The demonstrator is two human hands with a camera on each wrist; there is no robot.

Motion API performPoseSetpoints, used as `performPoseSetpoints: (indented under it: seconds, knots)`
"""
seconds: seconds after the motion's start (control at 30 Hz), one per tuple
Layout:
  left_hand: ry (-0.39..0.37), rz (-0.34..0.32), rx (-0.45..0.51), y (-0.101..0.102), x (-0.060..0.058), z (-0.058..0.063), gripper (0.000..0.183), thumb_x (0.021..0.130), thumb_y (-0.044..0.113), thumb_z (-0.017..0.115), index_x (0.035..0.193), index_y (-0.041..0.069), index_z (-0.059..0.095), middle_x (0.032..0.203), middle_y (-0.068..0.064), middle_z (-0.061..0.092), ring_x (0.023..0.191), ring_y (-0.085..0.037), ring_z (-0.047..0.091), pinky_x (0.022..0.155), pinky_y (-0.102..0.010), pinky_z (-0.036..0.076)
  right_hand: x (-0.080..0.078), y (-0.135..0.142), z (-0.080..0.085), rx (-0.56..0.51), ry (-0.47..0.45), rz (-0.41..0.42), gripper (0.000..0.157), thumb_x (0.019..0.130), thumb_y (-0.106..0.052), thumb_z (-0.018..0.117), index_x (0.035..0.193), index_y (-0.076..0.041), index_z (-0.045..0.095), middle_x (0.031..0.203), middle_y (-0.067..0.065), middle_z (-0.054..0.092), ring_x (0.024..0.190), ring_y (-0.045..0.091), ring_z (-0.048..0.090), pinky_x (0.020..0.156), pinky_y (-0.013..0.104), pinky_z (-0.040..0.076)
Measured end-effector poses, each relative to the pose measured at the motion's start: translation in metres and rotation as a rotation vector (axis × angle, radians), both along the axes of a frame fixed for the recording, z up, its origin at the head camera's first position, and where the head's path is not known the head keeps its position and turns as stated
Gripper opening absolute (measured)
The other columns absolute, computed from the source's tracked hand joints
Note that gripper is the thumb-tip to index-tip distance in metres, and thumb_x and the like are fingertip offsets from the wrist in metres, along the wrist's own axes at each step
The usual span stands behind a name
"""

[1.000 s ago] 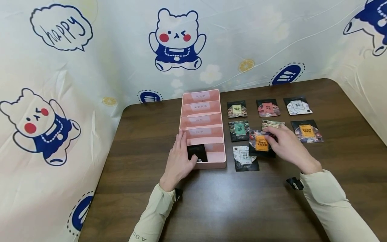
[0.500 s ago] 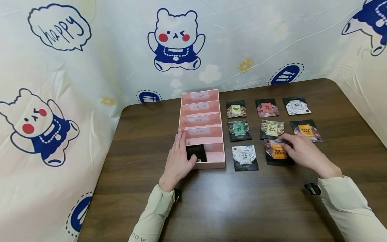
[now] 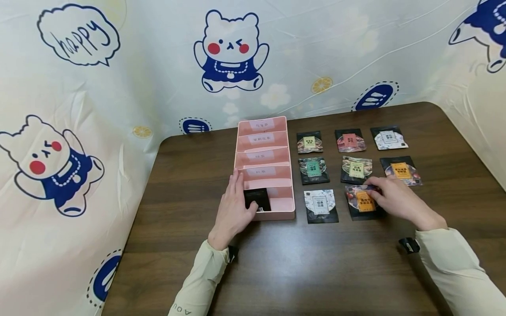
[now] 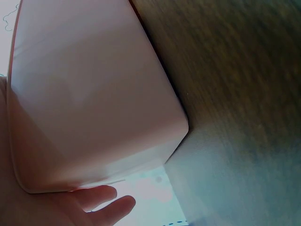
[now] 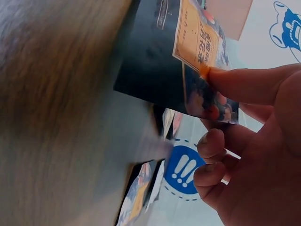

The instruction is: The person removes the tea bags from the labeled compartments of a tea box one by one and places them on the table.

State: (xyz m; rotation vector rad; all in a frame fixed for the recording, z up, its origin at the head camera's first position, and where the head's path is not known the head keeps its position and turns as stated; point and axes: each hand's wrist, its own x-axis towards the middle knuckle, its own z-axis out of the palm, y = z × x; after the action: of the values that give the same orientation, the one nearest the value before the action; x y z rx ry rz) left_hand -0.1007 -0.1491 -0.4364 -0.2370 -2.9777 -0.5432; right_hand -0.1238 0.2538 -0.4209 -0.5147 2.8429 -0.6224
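My left hand (image 3: 235,208) holds the near left corner of a long pink divided box (image 3: 293,199), its fingers lying along the outer left side and its thumb over the front rim. Beside that thumb, a black packet (image 3: 258,198) lies in the nearest compartment. At the right, my right hand (image 3: 399,197) pinches the right edge of a black tea packet with an orange label (image 3: 359,205) between thumb and fingers. In the right wrist view, the pinched tea packet (image 5: 155,61) slants up from the brown table, its label facing the thumb.
Several more packets lie in rows right of the box, including a white-labelled packet (image 3: 321,205), a teal-labelled packet (image 3: 313,170) and a light green-labelled packet (image 3: 356,169). Paper labels mark the box compartments. A patterned cloth (image 3: 158,52) hangs behind the wooden table (image 3: 276,267).
My right hand has moved right and slightly toward me with the orange-labelled tea packet, from beside the white-labelled packet to below the light green-labelled one. The left hand stays on the box.
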Motion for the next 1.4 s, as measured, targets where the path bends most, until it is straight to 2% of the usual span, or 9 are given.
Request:
performPoseSetpoints:
  seconds: [0.17,0.3,0.4,0.6,0.77,0.9,1.07,1.23,1.4]
  knots:
    - [-0.003,0.003,-0.003,0.0,0.0,0.0,0.079,0.075,0.032,0.051,0.142,0.006,0.019,0.152,-0.006,0.008,0.137,-0.024,0.016,0.095,-0.049,0.035,-0.002,0.0,-0.004,0.018,0.028,0.018,0.02,0.084,-0.01,0.057,0.102,-0.003,0.063,0.09,0.011,0.066,0.069,0.018,0.05,0.061,0.034,0.039]
    - [0.002,0.004,-0.006,0.0,-0.001,-0.001,0.08,0.074,0.032,0.052,0.142,0.006,0.019,0.151,-0.007,0.009,0.137,-0.025,0.017,0.095,-0.049,0.035,-0.002,-0.001,-0.007,0.045,0.04,0.003,0.021,0.083,-0.011,0.058,0.102,-0.002,0.062,0.095,0.016,0.066,0.08,0.026,0.055,0.07,0.046,0.04]
    - [0.004,0.002,-0.007,0.0,-0.001,-0.001,0.08,0.073,0.032,0.052,0.142,0.006,0.019,0.151,-0.007,0.009,0.137,-0.025,0.017,0.095,-0.049,0.036,-0.001,-0.001,-0.009,0.061,0.035,-0.011,0.022,0.084,-0.012,0.057,0.103,-0.001,0.062,0.097,0.018,0.065,0.086,0.03,0.055,0.074,0.05,0.039]
    - [0.006,0.001,-0.003,0.0,-0.001,-0.002,0.08,0.074,0.032,0.052,0.142,0.006,0.019,0.151,-0.007,0.009,0.137,-0.024,0.017,0.095,-0.049,0.036,-0.001,0.0,-0.01,0.074,0.045,-0.014,0.023,0.083,-0.013,0.059,0.102,-0.001,0.062,0.097,0.019,0.064,0.085,0.029,0.055,0.074,0.05,0.04]
    - [0.003,0.0,0.0,0.0,-0.001,-0.001,0.08,0.074,0.032,0.052,0.142,0.005,0.019,0.151,-0.007,0.008,0.137,-0.024,0.017,0.095,-0.049,0.036,0.001,0.0,-0.009,0.086,0.029,-0.045,0.026,0.081,-0.017,0.062,0.103,-0.003,0.062,0.102,0.02,0.058,0.092,0.032,0.047,0.077,0.05,0.036]
    - [0.002,0.0,0.002,0.0,-0.001,-0.001,0.08,0.074,0.032,0.052,0.142,0.005,0.019,0.152,-0.006,0.008,0.137,-0.025,0.018,0.095,-0.049,0.035,0.003,-0.001,-0.009,0.097,0.016,-0.085,0.028,0.081,-0.019,0.063,0.104,-0.005,0.062,0.104,0.02,0.053,0.091,0.031,0.04,0.073,0.047,0.035]
    - [0.002,0.003,0.004,0.0,-0.001,-0.001,0.08,0.074,0.032,0.053,0.142,0.006,0.019,0.152,-0.006,0.008,0.137,-0.024,0.018,0.095,-0.049,0.035,0.003,-0.002,-0.009,0.098,0.022,-0.092,0.028,0.081,-0.02,0.063,0.104,-0.005,0.062,0.105,0.02,0.053,0.091,0.032,0.04,0.073,0.047,0.035]
    - [0.009,0.0,-0.006,0.0,0.0,-0.001,0.079,0.075,0.034,0.053,0.142,0.006,0.02,0.152,-0.006,0.008,0.137,-0.024,0.018,0.096,-0.048,0.035,0.002,-0.004,-0.008,0.094,0.064,-0.08,0.025,0.081,-0.019,0.064,0.102,-0.005,0.063,0.106,0.021,0.054,0.093,0.033,0.041,0.076,0.049,0.034]
    - [0.005,-0.003,-0.009,0.0,0.0,0.001,0.08,0.078,0.042,0.052,0.142,0.007,0.019,0.152,-0.006,0.008,0.136,-0.025,0.019,0.097,-0.049,0.034,0.0,-0.012,-0.006,0.087,0.127,-0.074,0.024,0.081,-0.018,0.064,0.101,-0.005,0.063,0.103,0.017,0.058,0.089,0.03,0.044,0.074,0.045,0.034]
